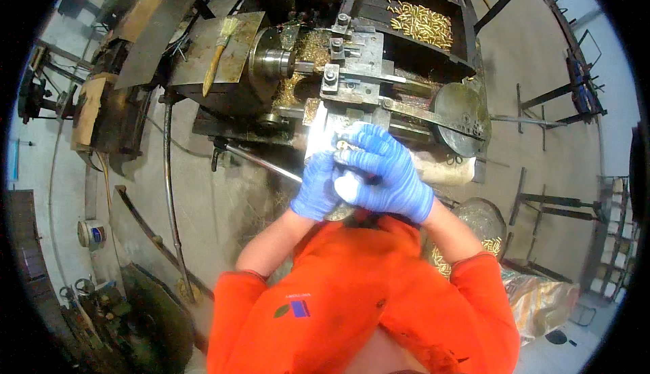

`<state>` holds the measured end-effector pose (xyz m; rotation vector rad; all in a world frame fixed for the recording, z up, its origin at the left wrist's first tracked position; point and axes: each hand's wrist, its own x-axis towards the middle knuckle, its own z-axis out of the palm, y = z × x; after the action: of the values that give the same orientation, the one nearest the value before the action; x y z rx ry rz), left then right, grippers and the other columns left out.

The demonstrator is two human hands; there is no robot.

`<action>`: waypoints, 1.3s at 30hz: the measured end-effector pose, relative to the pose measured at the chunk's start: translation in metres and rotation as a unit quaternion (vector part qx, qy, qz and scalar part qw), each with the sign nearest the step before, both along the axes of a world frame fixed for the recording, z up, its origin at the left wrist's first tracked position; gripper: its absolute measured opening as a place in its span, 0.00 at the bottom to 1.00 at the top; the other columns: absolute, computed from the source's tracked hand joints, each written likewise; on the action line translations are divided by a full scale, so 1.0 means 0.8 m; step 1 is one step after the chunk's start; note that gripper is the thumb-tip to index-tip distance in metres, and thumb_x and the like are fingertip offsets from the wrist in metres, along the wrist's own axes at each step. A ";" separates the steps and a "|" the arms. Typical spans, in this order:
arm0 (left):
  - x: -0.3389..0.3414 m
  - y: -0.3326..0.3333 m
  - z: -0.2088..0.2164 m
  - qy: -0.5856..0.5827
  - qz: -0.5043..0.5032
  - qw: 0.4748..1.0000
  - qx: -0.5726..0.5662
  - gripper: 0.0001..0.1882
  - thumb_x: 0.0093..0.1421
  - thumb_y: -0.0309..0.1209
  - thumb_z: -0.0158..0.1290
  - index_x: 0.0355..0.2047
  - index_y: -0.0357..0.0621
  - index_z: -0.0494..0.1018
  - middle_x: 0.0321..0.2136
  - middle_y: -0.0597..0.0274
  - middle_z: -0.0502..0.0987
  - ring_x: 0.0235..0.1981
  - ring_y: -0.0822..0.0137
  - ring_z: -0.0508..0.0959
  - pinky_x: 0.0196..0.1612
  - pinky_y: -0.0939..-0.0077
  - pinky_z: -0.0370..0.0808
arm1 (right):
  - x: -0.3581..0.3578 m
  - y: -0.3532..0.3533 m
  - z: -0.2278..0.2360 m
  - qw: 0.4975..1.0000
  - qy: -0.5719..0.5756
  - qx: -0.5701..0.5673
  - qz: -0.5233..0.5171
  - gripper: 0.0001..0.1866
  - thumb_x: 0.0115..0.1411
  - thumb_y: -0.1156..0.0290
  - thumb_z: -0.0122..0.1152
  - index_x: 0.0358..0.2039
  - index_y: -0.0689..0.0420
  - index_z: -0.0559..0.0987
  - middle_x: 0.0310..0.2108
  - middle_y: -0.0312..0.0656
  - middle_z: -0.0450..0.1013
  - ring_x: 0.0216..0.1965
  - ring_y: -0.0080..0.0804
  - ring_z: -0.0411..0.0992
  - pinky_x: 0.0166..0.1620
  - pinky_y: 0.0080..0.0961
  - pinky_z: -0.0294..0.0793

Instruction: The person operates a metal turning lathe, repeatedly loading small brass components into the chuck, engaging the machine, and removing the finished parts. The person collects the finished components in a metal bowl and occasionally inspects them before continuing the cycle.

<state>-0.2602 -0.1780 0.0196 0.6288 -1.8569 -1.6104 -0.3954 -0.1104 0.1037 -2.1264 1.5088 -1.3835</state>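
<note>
My left hand (317,185) and my right hand (393,171), both in blue gloves, meet in front of the lathe-like machine (359,93). Their fingers are closed together around a small metal part (344,146), mostly hidden; its exact kind cannot be made out. A white patch (347,188) shows at my right thumb, either cloth or glove tip. Just beyond the hands lies the machine's metal slide with bolted clamps (331,76). To its left is the round spindle chuck (274,64), with brass-coloured shavings (291,89) beside it.
A wooden-handled brush (218,59) lies on the machine housing. Brass pieces (423,25) fill part of a dark tray (369,8) at the back right. A round metal disc (460,116) and a lever bar (261,162) flank the hands. A basin (484,215) holds more pieces.
</note>
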 end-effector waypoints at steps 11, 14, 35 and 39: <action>-0.009 0.000 0.017 0.237 -0.078 0.846 0.471 0.26 0.61 0.40 0.47 0.56 0.45 0.56 0.44 0.55 0.69 0.44 0.60 0.73 0.47 0.62 0.74 | -0.017 -0.007 -0.013 0.999 -0.017 0.021 -0.021 0.20 0.42 0.59 0.67 0.35 0.56 0.78 0.38 0.48 0.72 0.41 0.49 0.69 0.45 0.38 0.69; -0.013 0.002 0.017 0.272 -0.064 0.813 0.511 0.24 0.62 0.40 0.44 0.56 0.44 0.57 0.44 0.57 0.70 0.44 0.61 0.73 0.48 0.65 0.74 | -0.019 -0.009 -0.013 0.999 -0.030 0.031 -0.020 0.20 0.42 0.60 0.68 0.35 0.55 0.78 0.38 0.48 0.72 0.40 0.49 0.70 0.45 0.37 0.69; -0.019 -0.013 0.024 0.257 -0.053 0.859 0.440 0.20 0.64 0.40 0.43 0.50 0.39 0.64 0.40 0.58 0.73 0.39 0.64 0.75 0.43 0.70 0.75 | -0.029 -0.008 -0.015 0.999 -0.045 0.019 0.008 0.19 0.44 0.66 0.68 0.39 0.54 0.78 0.43 0.48 0.71 0.44 0.46 0.70 0.47 0.36 0.69; -0.017 -0.011 0.037 0.232 -0.049 0.860 0.452 0.20 0.64 0.39 0.43 0.51 0.40 0.63 0.41 0.57 0.72 0.41 0.64 0.75 0.44 0.70 0.75 | -0.031 -0.006 -0.017 0.999 -0.040 0.028 0.020 0.20 0.44 0.67 0.68 0.39 0.55 0.78 0.42 0.48 0.71 0.43 0.46 0.70 0.45 0.35 0.70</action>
<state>-0.2737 -0.1865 0.0491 0.4363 -0.7228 -2.4280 -0.4200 -0.1153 0.0903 -2.0309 1.4503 -1.3807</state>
